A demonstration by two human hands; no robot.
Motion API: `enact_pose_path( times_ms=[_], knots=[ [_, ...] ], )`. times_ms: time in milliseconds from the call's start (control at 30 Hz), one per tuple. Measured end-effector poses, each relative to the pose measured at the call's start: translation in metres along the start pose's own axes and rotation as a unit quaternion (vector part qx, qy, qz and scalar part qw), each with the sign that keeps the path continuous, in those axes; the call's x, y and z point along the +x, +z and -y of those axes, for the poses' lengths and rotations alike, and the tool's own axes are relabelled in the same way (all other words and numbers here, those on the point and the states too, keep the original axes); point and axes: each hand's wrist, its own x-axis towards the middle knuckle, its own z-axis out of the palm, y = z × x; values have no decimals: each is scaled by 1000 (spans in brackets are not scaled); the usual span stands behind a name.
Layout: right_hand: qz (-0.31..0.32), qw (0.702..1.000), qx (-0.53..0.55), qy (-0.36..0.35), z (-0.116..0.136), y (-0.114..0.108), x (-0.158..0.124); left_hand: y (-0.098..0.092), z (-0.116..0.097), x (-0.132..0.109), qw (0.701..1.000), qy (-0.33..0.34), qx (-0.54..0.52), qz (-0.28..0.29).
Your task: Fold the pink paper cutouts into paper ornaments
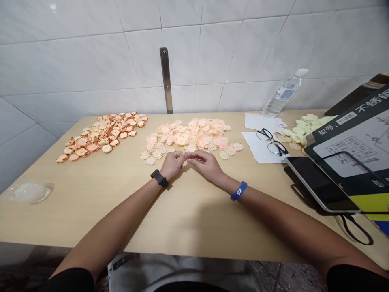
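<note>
Black sleeves (pixel 73 280) nearest, my left hand (pixel 172 165) and right hand (pixel 207 165) pinch a small yellowish piece (pixel 184 163) before pale-pink scalloped discs (pixel 182 138), apparently unfinished; red-edged scalloped discs (pixel 100 140) left of those seem done.

pale-yellow piece (pixel 184 164) | small, mostly hidden, edge perhaps frilled | held between both hands (pixel 206 165) | lower part showing

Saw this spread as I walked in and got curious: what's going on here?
At a table, someone's left hand and right hand meet, holding a small pale-yellow piece between them, mostly hidden. Just beyond the hands lies a loose spread of pale pink, scalloped pieces. Farther left is a heap of similar pieces with red edges, not being touched right now.
</note>
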Motion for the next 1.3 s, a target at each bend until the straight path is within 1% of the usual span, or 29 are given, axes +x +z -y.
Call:
enact_pose_path(
  times_ms=[67, 167, 233, 367, 467, 533, 600, 667, 733, 867, 967, 1100, 1200, 1267, 1300],
  knots=[
    [-8, 999, -33, -6, -1, 0, 1, 0, -1, 0, 1000, -2, -14, 26],
    [-49, 992, -109, -35, -3, -3, 3, 0, -2, 0, 995, -14, -65, 77],
    [-65, 987, -136, -50, -5, -5, 4, 0, -3, 0, 992, -24, -81, 97],
    [-66, 985, -144, -69, -7, -6, 3, 1, -5, -1, 992, -61, -78, 77],
    [-60, 987, -130, -73, -7, -5, 2, 2, -6, -2, 996, -50, -44, 56],
    [-51, 991, -107, -59, -7, -5, 2, 2, -6, -3, 999, -24, -8, 41],
    [-27, 996, -75, -32, -6, -5, 3, 1, -6, -3, 1000, -2, 16, 27],
    [4, 999, -40, 1, -6, -5, 4, 0, -6, -3, 1000, 5, 15, 24],
    [16, 999, -14, 28, -6, -6, 5, -1, -5, -3, 999, 0, -10, 33],
    [-15, 997, 16, 68, -11, -8, 9, -3, -3, -1, 993, -14, -77, 83],
    [-35, 993, 56, 100, -14, -10, 12, -4, -3, 0, 990, -12, -93, 110],
    [-42, 986, 89, 133, -13, -12, 14, -6, -4, 0, 990, -17, -88, 113],
    [-33, 982, 93, 161, -9, -14, 15, -6, -2, 1, 990, -24, -92, 102],
    [-22, 985, 75, 151, -6, -15, 14, -6, 0, 2, 992, -33, -94, 82],
    [-20, 990, 52, 128, -4, -15, 13, -6, 1, 3, 992, -39, -96, 68]
  ],
)
